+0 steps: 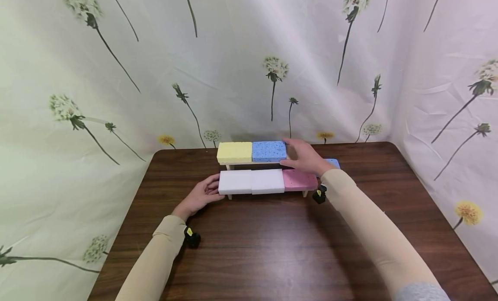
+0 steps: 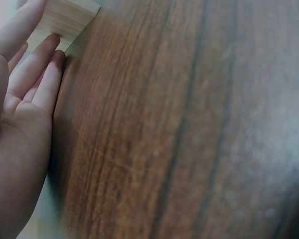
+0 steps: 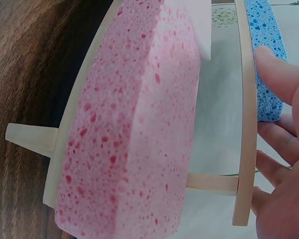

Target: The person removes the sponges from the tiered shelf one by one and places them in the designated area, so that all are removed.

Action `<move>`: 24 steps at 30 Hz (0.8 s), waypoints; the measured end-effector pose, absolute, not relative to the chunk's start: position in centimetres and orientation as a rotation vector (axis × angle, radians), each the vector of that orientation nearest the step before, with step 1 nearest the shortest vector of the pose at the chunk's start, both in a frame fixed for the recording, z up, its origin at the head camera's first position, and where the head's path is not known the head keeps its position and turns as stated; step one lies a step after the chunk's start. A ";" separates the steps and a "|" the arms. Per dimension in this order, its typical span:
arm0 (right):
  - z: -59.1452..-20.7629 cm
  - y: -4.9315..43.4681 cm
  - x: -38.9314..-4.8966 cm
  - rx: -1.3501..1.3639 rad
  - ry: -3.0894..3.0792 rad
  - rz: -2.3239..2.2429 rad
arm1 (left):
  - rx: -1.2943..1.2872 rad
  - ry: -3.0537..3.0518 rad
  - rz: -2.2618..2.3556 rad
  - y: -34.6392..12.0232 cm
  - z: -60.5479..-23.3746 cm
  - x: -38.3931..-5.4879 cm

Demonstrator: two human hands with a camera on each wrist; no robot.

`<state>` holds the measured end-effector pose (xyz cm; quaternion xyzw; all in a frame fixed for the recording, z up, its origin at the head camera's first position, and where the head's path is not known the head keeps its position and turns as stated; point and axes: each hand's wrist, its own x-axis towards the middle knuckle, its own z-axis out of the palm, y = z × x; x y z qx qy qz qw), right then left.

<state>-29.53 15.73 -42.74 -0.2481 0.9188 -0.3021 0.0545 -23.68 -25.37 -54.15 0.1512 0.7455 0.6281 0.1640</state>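
Observation:
At the right end of the upper board, my right hand (image 1: pixel 305 157) pinches a blue sponge (image 1: pixel 268 151); its thumb (image 3: pixel 276 74) lies on the sponge in the right wrist view. My left hand (image 1: pixel 199 197) touches the left end of the wooden rack (image 2: pixel 65 22), its fingers mostly straight against the bare wood. A yellow sponge (image 1: pixel 234 152) sits left of the blue one. Along the lower level are two white sponges (image 1: pixel 235 182) side by side, then a pink sponge (image 1: pixel 299 180) at the right end.
A second blue sponge (image 1: pixel 333 163) shows partly behind my right wrist. The rack's short legs (image 1: pixel 305 193) stand on the dark wooden table (image 1: pixel 256 244). A cloth (image 1: pixel 233 76) printed with dandelions hangs close behind the table.

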 end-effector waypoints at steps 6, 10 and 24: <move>-42.8 15.9 -29.4 -0.698 2.782 -0.967 | 0.433 2.124 1.798 -25.4 -54.3 -23.8; -42.9 16.1 -29.3 -0.671 2.783 -0.971 | 0.430 2.122 1.799 -25.4 -54.3 -23.8; -42.8 18.2 -29.3 -0.622 2.804 -1.032 | 0.410 2.153 1.765 -25.5 -54.4 -23.9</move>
